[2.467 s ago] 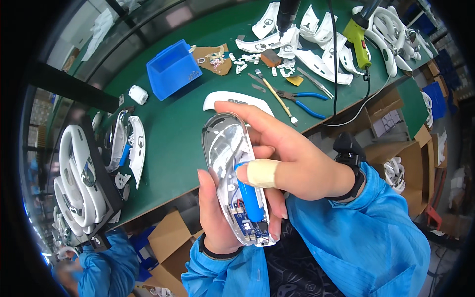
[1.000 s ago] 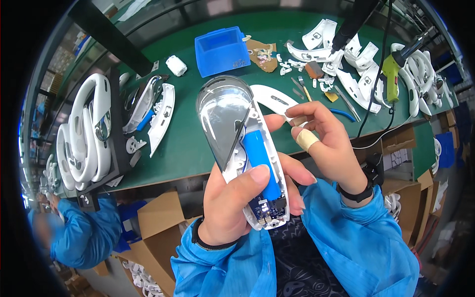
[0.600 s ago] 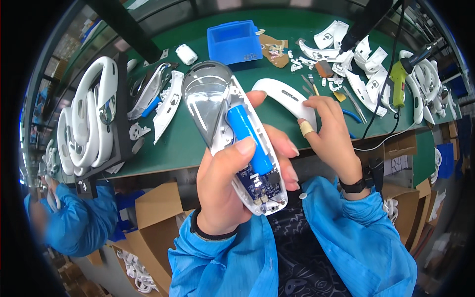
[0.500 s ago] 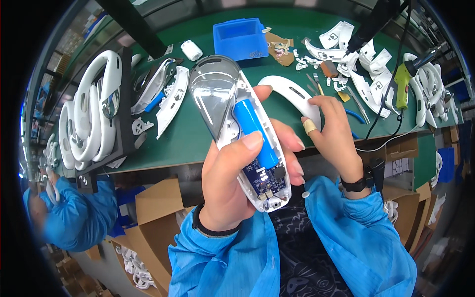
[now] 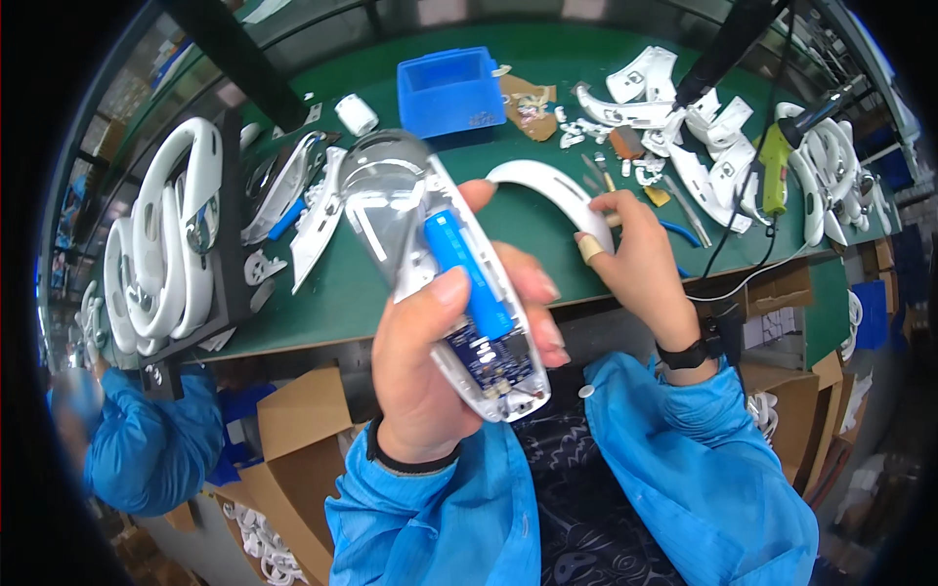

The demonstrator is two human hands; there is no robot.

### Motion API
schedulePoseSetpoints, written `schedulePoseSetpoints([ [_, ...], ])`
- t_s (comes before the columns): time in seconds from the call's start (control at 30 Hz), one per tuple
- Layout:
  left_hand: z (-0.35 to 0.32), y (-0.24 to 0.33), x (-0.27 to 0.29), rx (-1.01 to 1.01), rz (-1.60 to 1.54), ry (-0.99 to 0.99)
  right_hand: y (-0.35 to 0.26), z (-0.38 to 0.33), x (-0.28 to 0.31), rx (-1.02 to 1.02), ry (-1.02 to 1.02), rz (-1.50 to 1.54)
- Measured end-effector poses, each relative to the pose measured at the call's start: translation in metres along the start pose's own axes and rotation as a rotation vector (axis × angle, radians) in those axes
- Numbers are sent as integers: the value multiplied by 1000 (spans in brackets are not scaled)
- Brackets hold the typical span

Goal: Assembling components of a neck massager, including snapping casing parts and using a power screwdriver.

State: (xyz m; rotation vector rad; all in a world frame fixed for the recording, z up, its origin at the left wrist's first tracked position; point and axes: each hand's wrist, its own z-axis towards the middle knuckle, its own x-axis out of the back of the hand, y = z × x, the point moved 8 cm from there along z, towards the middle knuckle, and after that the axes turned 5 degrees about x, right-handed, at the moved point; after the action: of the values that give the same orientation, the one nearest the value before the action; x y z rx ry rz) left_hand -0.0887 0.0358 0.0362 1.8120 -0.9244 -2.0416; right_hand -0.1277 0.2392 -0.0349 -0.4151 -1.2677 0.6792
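Observation:
My left hand (image 5: 440,366) grips an open white device half-shell (image 5: 401,210) with a clear curved end, a blue cylindrical battery (image 5: 467,272) and a circuit board (image 5: 491,358) showing inside. I hold it upright above the table edge, thumb pressed beside the battery. My right hand (image 5: 640,259), with a bandage on one finger, rests on the green table and pinches the right end of a curved white plastic cover (image 5: 542,186) lying there.
On the green table (image 5: 342,288) sit a blue bin (image 5: 449,90), several white plastic parts (image 5: 684,117), pliers and a yellow-green powered screwdriver (image 5: 775,168). A dark rack of white curved shells (image 5: 161,244) stands left. A person in a blue sleeve (image 5: 147,449) is lower left, with cardboard boxes (image 5: 298,420) below.
My right hand left the device and reached to the white cover on the table, taking hold of its end. The left hand keeps holding the open shell, now tilted slightly.

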Motion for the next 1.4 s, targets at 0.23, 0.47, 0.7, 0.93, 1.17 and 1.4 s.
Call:
schedulePoseSetpoints([
  [0.23,0,16,9,-65,15,107,-9,-2,22,-61,6,479],
  [0.47,-9,28,17,-96,0,206,-39,-13,32,-264,-310,1640],
  [0.7,-4,11,4,95,-318,23,-60,-12,40,-139,-282,1418],
  [0.93,-1,-5,1,174,-279,-41,-85,-1,58,224,-361,983],
  [1.17,-7,-8,-1,193,-191,-9,-93,15,63,168,-202,986],
  [1.4,-13,-2,2,178,-37,214,-92,14,65,131,-194,961],
])
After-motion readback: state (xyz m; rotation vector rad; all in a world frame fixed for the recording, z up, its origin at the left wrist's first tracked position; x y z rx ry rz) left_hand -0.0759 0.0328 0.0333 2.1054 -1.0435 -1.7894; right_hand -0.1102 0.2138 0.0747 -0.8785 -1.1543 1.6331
